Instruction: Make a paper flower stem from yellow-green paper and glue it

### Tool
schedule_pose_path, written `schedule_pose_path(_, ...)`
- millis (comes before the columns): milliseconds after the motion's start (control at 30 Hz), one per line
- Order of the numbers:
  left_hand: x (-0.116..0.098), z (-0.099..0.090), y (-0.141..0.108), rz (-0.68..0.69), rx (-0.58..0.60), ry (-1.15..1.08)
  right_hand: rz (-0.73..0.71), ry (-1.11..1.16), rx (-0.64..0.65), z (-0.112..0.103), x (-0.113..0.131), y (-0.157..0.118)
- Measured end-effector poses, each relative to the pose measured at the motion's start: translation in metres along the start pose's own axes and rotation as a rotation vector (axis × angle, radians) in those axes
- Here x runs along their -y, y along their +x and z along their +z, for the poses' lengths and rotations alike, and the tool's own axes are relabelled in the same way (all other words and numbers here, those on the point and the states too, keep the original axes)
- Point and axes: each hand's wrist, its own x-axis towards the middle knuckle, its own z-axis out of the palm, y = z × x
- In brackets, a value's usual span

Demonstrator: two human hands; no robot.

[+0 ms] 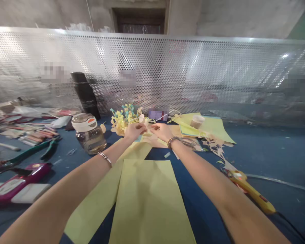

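Observation:
My left hand, with a silver bangle at its wrist, pinches a small pale piece that looks like paper, its exact shape blurred. My right hand, wearing a beaded bracelet, meets it from the other side with thumb and finger closed at the same piece. Just behind my left fingers stands a cluster of small yellow and blue paper flowers. A thin white stick slants up behind my right fingers. Below the hands, a yellow-green paper sheet lies on the blue table, overlapping another sheet.
At left are a glass jar, a black bottle, pliers, markers and a magenta power strip. At right lie a yellow glue gun, cut-out paper scraps and a small cup. A phone leans behind, before a perforated metal panel.

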Motion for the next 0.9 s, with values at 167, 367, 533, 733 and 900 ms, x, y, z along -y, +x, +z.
schedule_pose_path(167, 0.004, -0.007, -0.006, 0.025, 0.007, 0.065, 0.026, -0.007, 0.048, 0.035, -0.012, 0.021)
schedule_pose_path(367, 0.005, -0.037, -0.004, 0.036, -0.168, 0.231, 0.057, -0.067, 0.017, 0.037, -0.027, 0.018)
schedule_pose_path(533, 0.008, -0.056, 0.008, -0.030, -0.307, 0.314, 0.083, -0.138, 0.009, 0.030, -0.038, 0.016)
schedule_pose_path(733, 0.009, -0.055, 0.015, -0.090, -0.214, 0.383, 0.093, -0.198, 0.030, 0.034, -0.036, 0.016)
schedule_pose_path(900, 0.006, -0.057, 0.020, -0.094, -0.212, 0.482, 0.096, -0.241, 0.071, 0.041, -0.032, 0.022)
